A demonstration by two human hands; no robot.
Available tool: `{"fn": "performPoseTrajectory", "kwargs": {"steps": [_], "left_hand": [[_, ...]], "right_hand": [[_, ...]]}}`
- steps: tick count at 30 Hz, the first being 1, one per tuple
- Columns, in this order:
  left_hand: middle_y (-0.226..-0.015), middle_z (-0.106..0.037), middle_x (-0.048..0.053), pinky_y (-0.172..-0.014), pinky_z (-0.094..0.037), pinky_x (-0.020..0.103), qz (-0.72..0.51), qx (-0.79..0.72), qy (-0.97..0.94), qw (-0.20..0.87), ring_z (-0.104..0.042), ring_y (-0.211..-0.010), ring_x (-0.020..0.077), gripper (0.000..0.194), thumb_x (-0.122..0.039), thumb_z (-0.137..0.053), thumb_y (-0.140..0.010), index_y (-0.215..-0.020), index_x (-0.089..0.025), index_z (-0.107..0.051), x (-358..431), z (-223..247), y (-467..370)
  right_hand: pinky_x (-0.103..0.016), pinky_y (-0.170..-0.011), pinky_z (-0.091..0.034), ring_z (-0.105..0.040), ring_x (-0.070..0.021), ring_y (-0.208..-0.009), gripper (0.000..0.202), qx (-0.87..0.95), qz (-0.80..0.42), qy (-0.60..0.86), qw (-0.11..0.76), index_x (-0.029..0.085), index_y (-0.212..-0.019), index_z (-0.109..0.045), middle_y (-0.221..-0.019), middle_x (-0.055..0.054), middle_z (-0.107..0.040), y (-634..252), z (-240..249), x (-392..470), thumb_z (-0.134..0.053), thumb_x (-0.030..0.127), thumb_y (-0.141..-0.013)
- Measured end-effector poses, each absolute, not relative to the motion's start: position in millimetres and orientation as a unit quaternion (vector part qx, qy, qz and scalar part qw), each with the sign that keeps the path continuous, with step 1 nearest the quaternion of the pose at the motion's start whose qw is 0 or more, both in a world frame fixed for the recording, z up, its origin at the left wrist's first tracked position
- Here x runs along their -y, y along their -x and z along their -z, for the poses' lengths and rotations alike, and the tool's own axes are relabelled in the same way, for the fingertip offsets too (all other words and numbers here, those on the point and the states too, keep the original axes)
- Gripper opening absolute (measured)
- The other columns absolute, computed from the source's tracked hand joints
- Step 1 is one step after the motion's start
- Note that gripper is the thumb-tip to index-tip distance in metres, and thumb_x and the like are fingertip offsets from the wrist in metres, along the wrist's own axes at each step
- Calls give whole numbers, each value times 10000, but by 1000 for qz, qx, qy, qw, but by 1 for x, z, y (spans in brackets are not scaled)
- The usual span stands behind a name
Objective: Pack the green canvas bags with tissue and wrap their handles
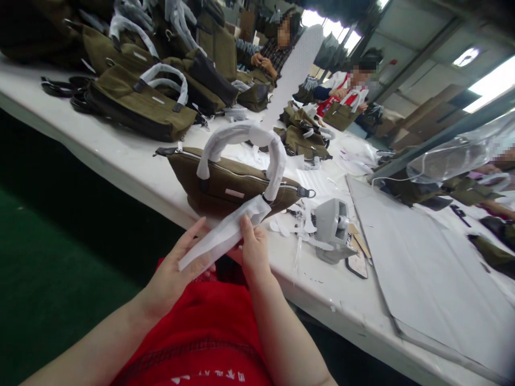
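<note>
Clock centred on the handbag (241, 179), twelve at the top of the picture, and here's the lie of it! Nine o'clock, a bare lane of table (120, 142) runs along the front edge, but ten is walled off by a bank of bags (140, 102). Up to twelve, the wrapped handles (277, 161) arch high, daylight beneath them, room for fingers to slip through. Two o'clock, more bags (306, 139) crowd in. Four, trouble: the grey tape dispenser (332, 230) stands upright, scraps (281, 225) before it. Nearer, towards five, bare tabletop opens. And six? Blocked, left hand (177, 268), right hand (255, 249) and a white strip (223, 236) between!
</note>
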State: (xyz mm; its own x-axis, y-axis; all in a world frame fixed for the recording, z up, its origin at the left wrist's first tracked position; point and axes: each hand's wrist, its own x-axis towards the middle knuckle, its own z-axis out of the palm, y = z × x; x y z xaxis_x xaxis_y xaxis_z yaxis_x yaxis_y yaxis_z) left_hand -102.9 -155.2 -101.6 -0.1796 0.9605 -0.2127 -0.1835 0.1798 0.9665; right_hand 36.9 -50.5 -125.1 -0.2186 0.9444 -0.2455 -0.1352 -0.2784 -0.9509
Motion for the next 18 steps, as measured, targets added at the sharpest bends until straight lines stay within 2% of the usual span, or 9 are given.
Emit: {"fn": "performPoseTrajectory", "kwargs": {"steps": [2,4,6,10,13,16,18], "left_hand": [[-1366,-583,50,-734,-605,313,-527,-557,-370,524,-685,-823,163,581,-372,-639,-880,-1430,-347,-453,153,101,102],[-1447,-512,35,-700,-597,282,-533,-548,-403,503,-674,-820,151,378,-312,-659,-859,-1236,-318,-657,152,99,101],[-1468,-484,19,-653,-583,254,-540,-527,-414,509,-667,-807,140,230,-238,-675,-829,-1040,-288,-752,151,96,102],[-1491,-460,3,-612,-558,231,-570,-484,-339,571,-651,-743,107,158,-163,-710,-766,-872,-259,-777,153,92,105],[-1546,-388,20,-687,-578,274,-580,-455,-289,610,-671,-851,170,139,-282,-680,-795,-856,-215,-786,152,93,108],[-1465,-486,71,-734,-582,304,-568,-479,-284,606,-668,-942,230,300,-441,-641,-836,-826,-176,-782,148,96,109],[-1375,-564,79,-757,-574,288,-538,-536,-298,578,-660,-987,239,284,-440,-729,-779,-749,-158,-755,145,97,107]], "right_hand": [[-249,-428,-433,-500,-140,-467,515,438,-648,464,416,206,-637,-507,-493,5,-502,-37,124,50,-528,677,-844],[-242,-408,-408,-498,-139,-454,531,445,-645,466,411,203,-623,-511,-481,0,-512,-38,123,50,-524,685,-843],[-238,-401,-400,-494,-133,-439,540,445,-645,465,412,198,-614,-515,-475,-2,-525,-39,121,50,-533,690,-836],[-244,-404,-408,-494,-131,-430,533,442,-644,461,421,197,-620,-523,-477,3,-538,-41,117,49,-565,693,-807],[-251,-408,-412,-488,-130,-430,525,442,-635,475,419,197,-632,-524,-484,8,-536,-41,116,48,-597,700,-768],[-252,-423,-424,-498,-130,-445,516,441,-644,465,418,196,-663,-535,-503,13,-542,-41,117,48,-604,698,-761],[-245,-421,-414,-489,-124,-442,527,446,-643,460,420,197,-651,-526,-490,20,-527,-42,117,48,-603,707,-755]]}}
